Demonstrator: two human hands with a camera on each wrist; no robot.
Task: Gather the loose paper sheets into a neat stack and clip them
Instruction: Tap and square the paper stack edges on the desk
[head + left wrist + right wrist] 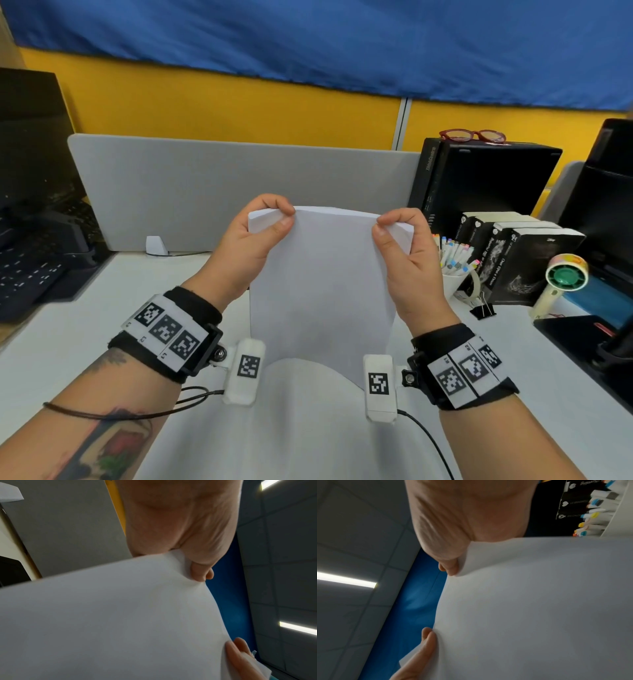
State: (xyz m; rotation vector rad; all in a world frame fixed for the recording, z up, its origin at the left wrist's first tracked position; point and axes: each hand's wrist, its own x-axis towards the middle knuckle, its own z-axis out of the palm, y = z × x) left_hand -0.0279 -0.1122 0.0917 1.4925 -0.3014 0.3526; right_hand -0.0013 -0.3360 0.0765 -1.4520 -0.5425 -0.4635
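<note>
A stack of white paper sheets (325, 284) stands upright above the white desk (102, 325), its top edge bowed. My left hand (270, 219) pinches the top left corner, thumb in front and fingers behind. My right hand (394, 226) pinches the top right corner the same way. The left wrist view shows the paper (111, 622) with my left thumb (200, 573) on its edge. In the right wrist view the paper (539, 608) fills the frame under my right thumb (450, 568). A black binder clip (482, 310) lies on the desk to the right of the stack.
A grey divider panel (222, 192) runs behind the stack. At the right stand a black computer case (479, 178) with red glasses (472, 135) on it, black boxes (520, 260), a cup of markers (455, 263) and a small hand fan (561, 281). A keyboard (30, 274) lies at the left.
</note>
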